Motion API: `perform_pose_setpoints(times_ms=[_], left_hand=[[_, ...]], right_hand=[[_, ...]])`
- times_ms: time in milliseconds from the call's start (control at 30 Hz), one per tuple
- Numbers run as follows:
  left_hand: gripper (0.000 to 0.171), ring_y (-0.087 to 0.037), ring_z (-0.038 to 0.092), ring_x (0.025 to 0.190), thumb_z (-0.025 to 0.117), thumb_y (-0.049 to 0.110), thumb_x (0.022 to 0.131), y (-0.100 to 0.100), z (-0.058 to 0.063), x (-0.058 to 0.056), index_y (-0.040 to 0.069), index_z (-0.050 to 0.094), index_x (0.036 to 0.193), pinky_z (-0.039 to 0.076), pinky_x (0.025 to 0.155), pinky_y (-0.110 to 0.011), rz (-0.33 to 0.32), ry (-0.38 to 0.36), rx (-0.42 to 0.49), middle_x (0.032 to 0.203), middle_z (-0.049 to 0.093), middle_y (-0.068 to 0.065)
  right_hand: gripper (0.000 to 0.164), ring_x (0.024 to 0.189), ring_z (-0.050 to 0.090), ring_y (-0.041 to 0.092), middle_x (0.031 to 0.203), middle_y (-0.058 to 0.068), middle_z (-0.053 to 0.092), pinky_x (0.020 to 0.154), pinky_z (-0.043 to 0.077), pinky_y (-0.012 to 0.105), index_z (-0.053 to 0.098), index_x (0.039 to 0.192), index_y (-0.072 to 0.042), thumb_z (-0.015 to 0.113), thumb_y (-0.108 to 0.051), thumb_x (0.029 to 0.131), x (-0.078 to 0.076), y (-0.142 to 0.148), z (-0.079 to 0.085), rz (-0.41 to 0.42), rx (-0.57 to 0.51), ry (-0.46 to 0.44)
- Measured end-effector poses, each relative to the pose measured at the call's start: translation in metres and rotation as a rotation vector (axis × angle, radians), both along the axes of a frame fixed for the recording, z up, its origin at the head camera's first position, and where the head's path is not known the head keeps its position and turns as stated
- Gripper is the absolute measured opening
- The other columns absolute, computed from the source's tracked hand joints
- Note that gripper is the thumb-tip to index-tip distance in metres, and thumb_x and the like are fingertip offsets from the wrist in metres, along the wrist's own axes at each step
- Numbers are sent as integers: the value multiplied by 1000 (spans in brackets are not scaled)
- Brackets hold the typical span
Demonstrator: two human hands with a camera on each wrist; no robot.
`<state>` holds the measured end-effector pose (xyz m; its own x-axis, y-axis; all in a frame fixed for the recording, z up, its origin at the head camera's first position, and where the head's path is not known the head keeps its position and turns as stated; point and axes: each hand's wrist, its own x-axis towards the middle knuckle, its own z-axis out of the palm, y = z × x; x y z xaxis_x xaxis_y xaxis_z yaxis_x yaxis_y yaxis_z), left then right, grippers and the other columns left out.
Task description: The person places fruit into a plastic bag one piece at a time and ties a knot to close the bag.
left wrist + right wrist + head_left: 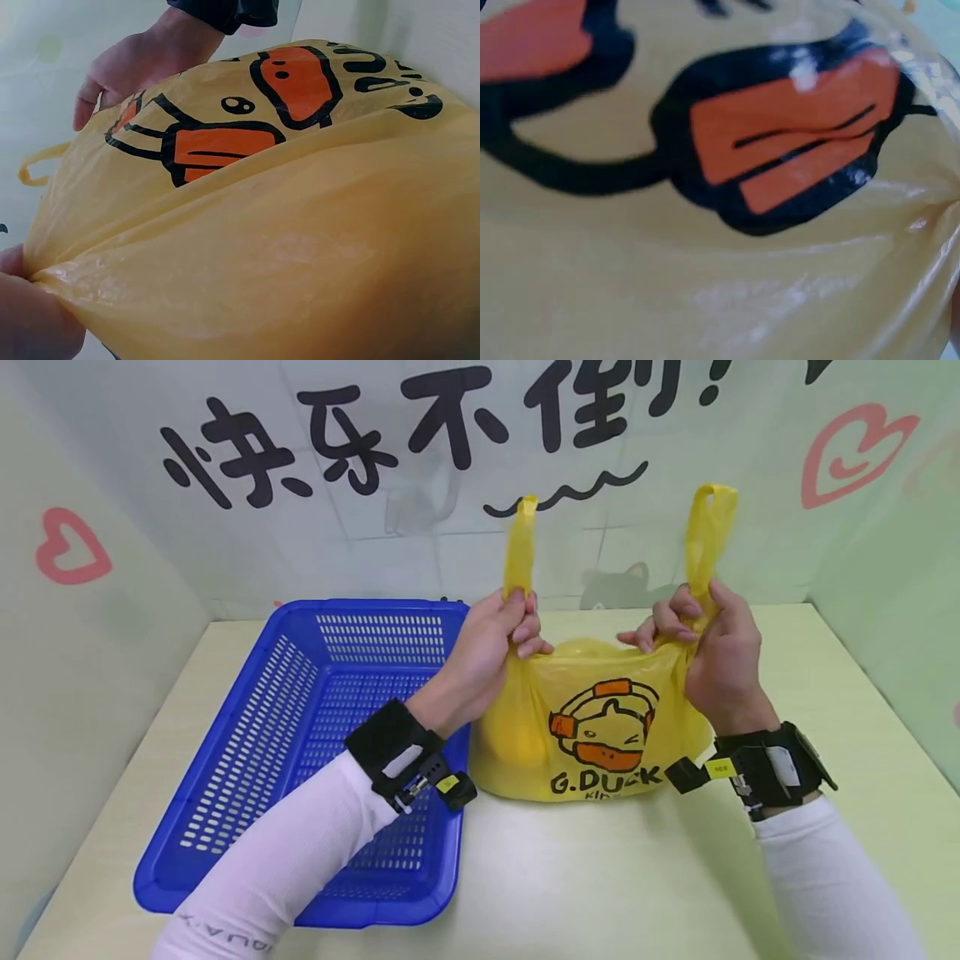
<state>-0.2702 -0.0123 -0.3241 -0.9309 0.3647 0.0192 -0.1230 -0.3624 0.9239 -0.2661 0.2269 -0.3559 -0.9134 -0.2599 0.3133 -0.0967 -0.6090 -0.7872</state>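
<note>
A yellow plastic bag [517, 727] with a duck print stands on the table, bulging with something rounded that shows only faintly through the film. My left hand [498, 635] grips its left handle, thumb on top, and the loop sticks up above the fist. On the other side my right hand [720, 647] holds the right handle, whose loop also rises over the fingers. The left wrist view shows the bag [300, 240] drawn into folds at the left fingers [34, 315]. Bag film [667, 255] fills nearly the whole right wrist view. What the bag contains is hidden.
A blue plastic basket [300, 610] with slotted walls stands left of the bag, under my left forearm. The pale table [570, 877] meets a white wall [337, 552] with black lettering behind, and side walls rise at left and right.
</note>
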Motion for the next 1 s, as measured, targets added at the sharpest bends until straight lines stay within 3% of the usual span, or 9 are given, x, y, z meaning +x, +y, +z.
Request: perform_pose_setpoints(times_ms=[100, 167, 333, 500, 600, 667, 833, 1000], left_hand=[[23, -7, 28, 52, 29, 21, 109, 4, 2, 0, 11, 42, 92, 40, 66, -21, -1, -19, -24, 66, 30, 3], [23, -7, 25, 53, 30, 21, 109, 7, 3, 0, 11, 43, 92, 36, 65, -21, -3, -22, -40, 67, 29, 3], [32, -7, 23, 55, 24, 26, 109, 10, 7, 1, 10, 48, 97, 31, 66, -22, -38, -14, -41, 68, 28, 5], [42, -10, 29, 63, 25, 25, 108, 14, 8, 4, 3, 57, 123, 31, 70, -23, -93, 71, -173, 71, 30, 4], [40, -11, 35, 70, 33, 20, 108, 19, 8, 6, 3, 48, 142, 33, 71, -23, -114, 108, -261, 76, 35, 2], [43, -12, 38, 73, 36, 18, 107, 22, 7, 6, 6, 40, 149, 32, 71, -23, -130, 126, -272, 78, 39, 2], [33, -13, 38, 67, 44, 16, 105, 26, 7, 6, 2, 49, 134, 30, 65, -22, -142, 159, -247, 72, 55, 3], [16, -13, 39, 60, 59, 16, 99, 28, 11, 5, 2, 62, 106, 31, 63, -22, -67, 90, -286, 64, 64, 5]], right_hand=[[37, 53, 45, 19, 64, 2, 24, 65, 51, 28, 37, 77, -14, 15, -25, 105, 0, -3, 2, 42, 66, 4], [38, 50, 37, 14, 65, 1, 23, 54, 40, 22, 38, 78, -14, 15, -24, 107, 0, -7, 4, 50, 162, 12], [32, 49, 31, 10, 63, -1, 29, 49, 20, 24, 46, 86, -9, 38, -32, 106, -1, -16, 7, 19, 311, 3], [34, 49, 34, 11, 62, -3, 38, 48, 23, 27, 47, 95, -8, 41, -40, 104, -2, -20, 7, -23, 507, 2], [33, 49, 32, 12, 61, -3, 36, 48, 28, 24, 47, 94, -8, 41, -38, 105, -4, -25, 7, -29, 587, 13], [33, 48, 30, 14, 60, -2, 32, 47, 29, 24, 48, 92, -9, 40, -37, 105, -4, -28, 7, -26, 623, 35], [35, 49, 24, 18, 61, 0, 30, 46, 24, 27, 50, 86, -11, 35, -35, 107, -3, -36, 9, 7, 684, 90], [35, 49, 26, 18, 63, -1, 33, 46, 26, 27, 44, 80, -11, 35, -30, 107, -3, -40, 16, 40, 795, 146]])
